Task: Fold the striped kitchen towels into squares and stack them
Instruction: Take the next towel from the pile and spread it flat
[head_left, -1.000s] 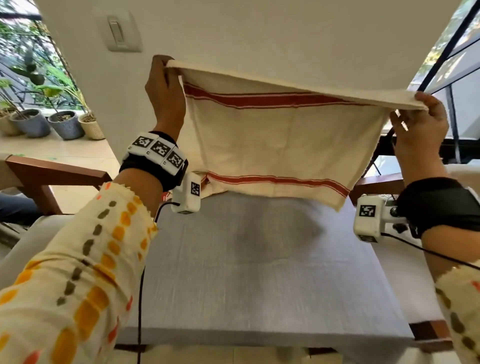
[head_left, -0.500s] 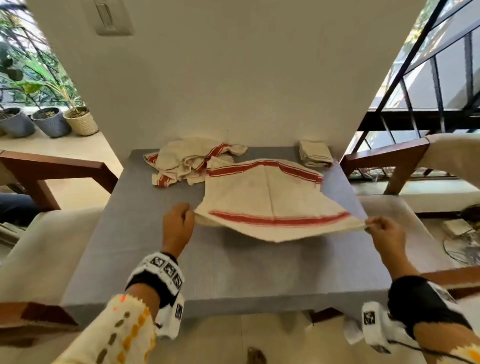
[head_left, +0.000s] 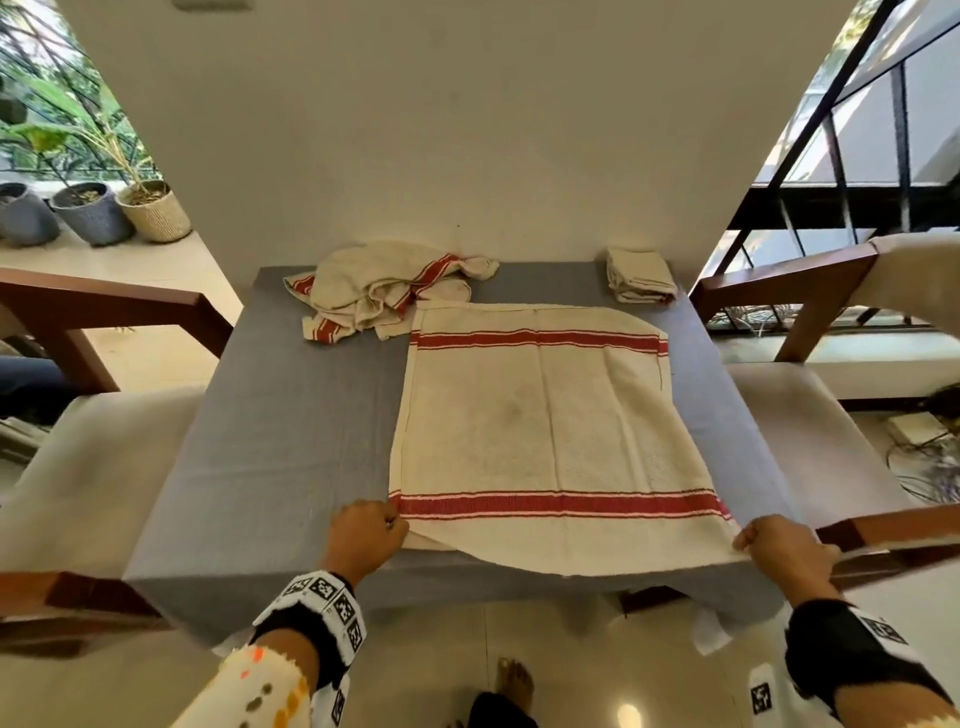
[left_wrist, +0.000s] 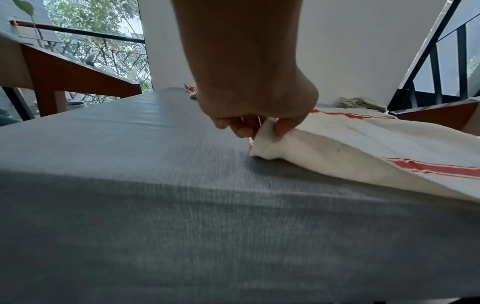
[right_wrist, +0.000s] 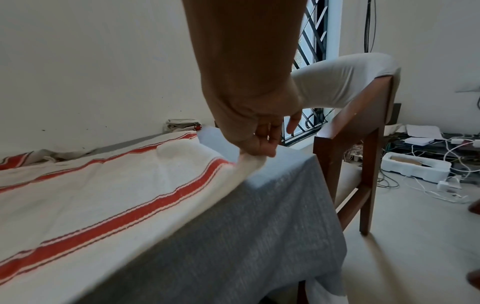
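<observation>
A cream towel with red stripes (head_left: 545, 436) lies spread on the grey table (head_left: 291, 415), its near edge hanging a little over the front. My left hand (head_left: 363, 535) pinches the near left corner, as the left wrist view shows at the fingers (left_wrist: 259, 129) on the cloth (left_wrist: 337, 144). My right hand (head_left: 779, 545) pinches the near right corner; in the right wrist view the fingers (right_wrist: 259, 146) grip the towel (right_wrist: 116, 185) just above the table's edge. A crumpled heap of striped towels (head_left: 384, 291) lies at the back left. A folded towel (head_left: 641, 275) sits at the back right.
The table stands against a white wall (head_left: 467, 130). Wooden chairs with pale cushions flank it, left (head_left: 98, 322) and right (head_left: 810, 291). Potted plants (head_left: 93, 213) stand on the floor at far left. Cables and a white box (right_wrist: 415, 166) clutter the floor at right.
The towel, held up high a second ago, has come down and now lies flat on the table. Both hands have drawn back to the near edge, each still holding a corner.
</observation>
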